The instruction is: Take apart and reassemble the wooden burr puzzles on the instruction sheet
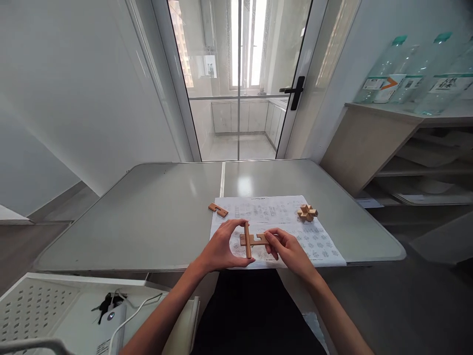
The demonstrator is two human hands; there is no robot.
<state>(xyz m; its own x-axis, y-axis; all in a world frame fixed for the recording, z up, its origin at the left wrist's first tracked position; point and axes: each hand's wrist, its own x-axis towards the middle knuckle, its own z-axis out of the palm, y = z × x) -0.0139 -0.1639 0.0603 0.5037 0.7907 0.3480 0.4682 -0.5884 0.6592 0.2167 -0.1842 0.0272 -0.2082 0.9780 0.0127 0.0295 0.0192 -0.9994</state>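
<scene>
Between the thumb and fingers of my left hand (221, 246) stands an upright wooden puzzle piece (248, 241), gripped at its top and bottom ends. My right hand (283, 246) pinches the right end of a flat notched wooden puzzle piece (258, 239). This notched piece lies crosswise to the upright one, and its left end shows past it; the two look fitted together. A loose notched wooden piece (218, 210) rests at the upper left edge of a printed paper sheet (273, 207). On the sheet's right side sits an assembled wooden burr puzzle (307, 213).
The sheet lies on a grey table (158, 212). A white basket (48, 301) at lower left holds keys (107, 304), a white device (113, 325) and a cable. Plastic bottles (388, 69) stand on a shelf unit (377, 133) at right. Behind the table is a glass door (240, 98).
</scene>
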